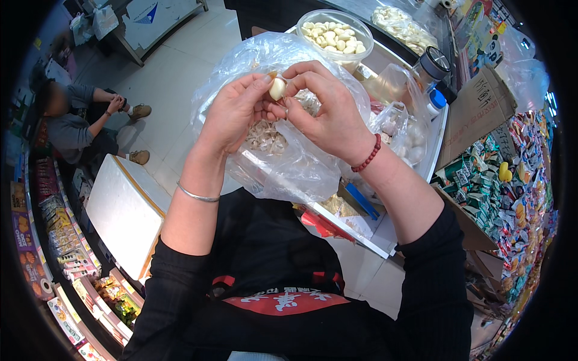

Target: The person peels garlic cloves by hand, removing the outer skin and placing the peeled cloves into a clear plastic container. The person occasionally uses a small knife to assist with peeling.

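A pale garlic clove (277, 89) with a bit of brownish skin at its top is held in my left hand (241, 106), between thumb and fingers. My right hand (323, 108) is at the clove's right side, thumb and fingertips curled close around a scrap of skin; whether they pinch it is hard to tell. Both hands are over an open clear plastic bag (307, 173), with papery garlic skins (266, 137) inside. Behind the hands, a round clear plastic tub (335, 54) holds many peeled cloves (332, 37).
Right of the bag are a knotted plastic bag of garlic bulbs (402, 131), a white bottle with a blue cap (435, 101) and a lidded jar (431, 65). A cardboard box (478, 108) and wrapped snacks (519, 180) lie farther right. A person (79, 119) sits at the left, beyond a white-topped table (124, 216).
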